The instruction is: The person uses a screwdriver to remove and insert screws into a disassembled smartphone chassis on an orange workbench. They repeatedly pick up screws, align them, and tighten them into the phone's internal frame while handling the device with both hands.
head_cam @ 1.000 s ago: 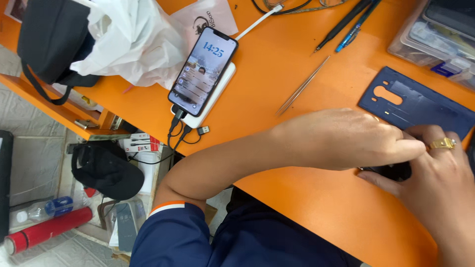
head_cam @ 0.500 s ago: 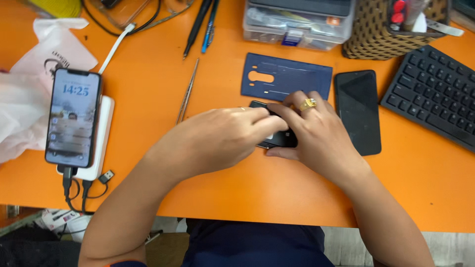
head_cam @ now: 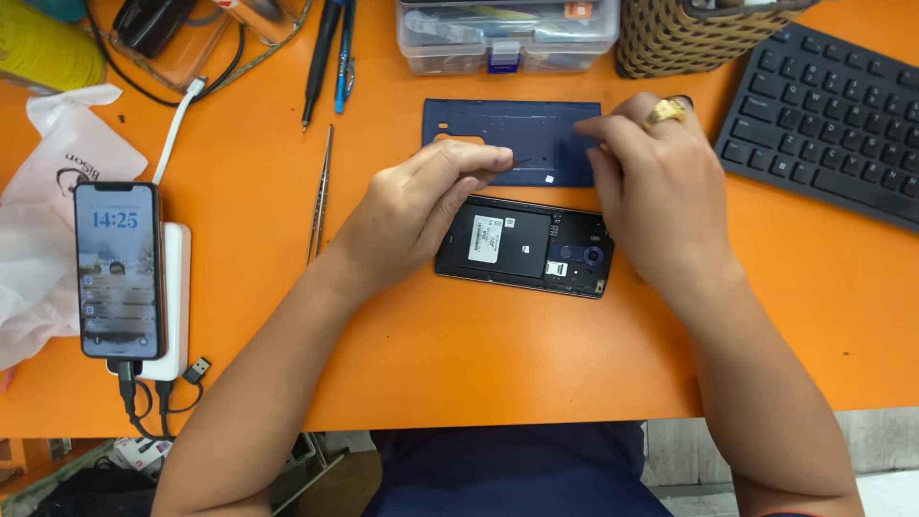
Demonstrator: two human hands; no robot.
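The desk is bright orange. On it lies a black opened phone bearing a white label; just above it, a dark blue back cover; far right of it, a black keyboard.

I'm at a phone-repair workshop: my orange bench carries an opened phone, tweezers, a parts box and a keyboard.

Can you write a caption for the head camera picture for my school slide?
Two hands, left hand and right hand, work above an opened phone and its blue back cover on an orange table.
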